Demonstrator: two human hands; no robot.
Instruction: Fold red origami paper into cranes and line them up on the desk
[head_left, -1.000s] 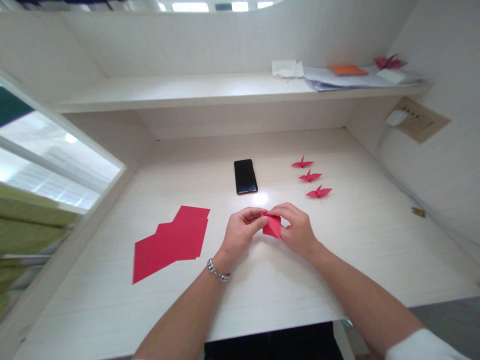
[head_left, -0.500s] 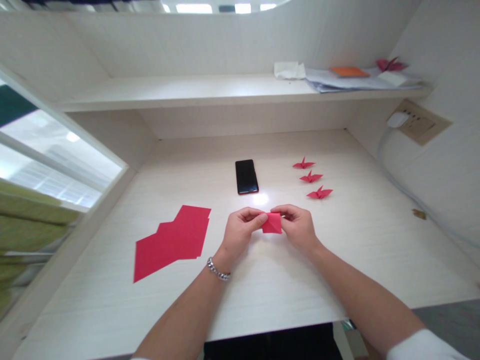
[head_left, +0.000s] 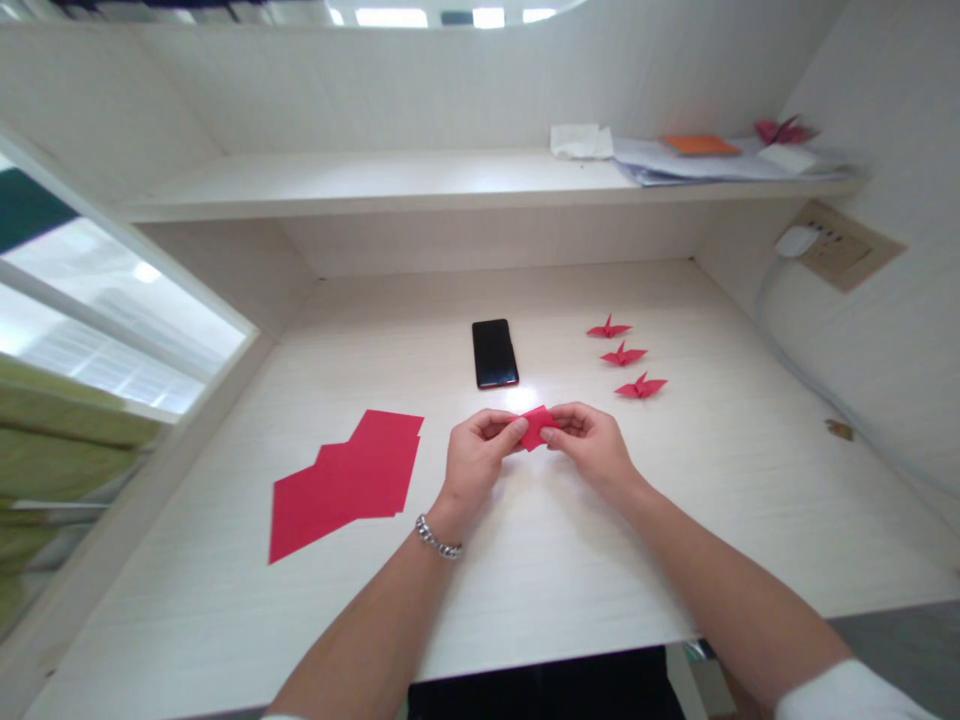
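Note:
A small folded piece of red paper is pinched between my two hands, just above the desk. My left hand, with a chain bracelet at the wrist, grips its left side between thumb and fingers. On the opposite edge, the thumb of my right hand presses the front while the fingers are behind. Beyond my right hand stand three red paper cranes, the nearest crane being closest to it. Overlapping red paper sheets lie flat to the left of my left hand.
A black phone lies behind my hands. At the back, a shelf carries papers, an orange piece and a larger red paper crane. A white cable runs from the wall socket down the right side.
The folded paper has turned from square-on to tilted between my hands. My right thumb has come round onto its front, and my right hand has shifted slightly left.

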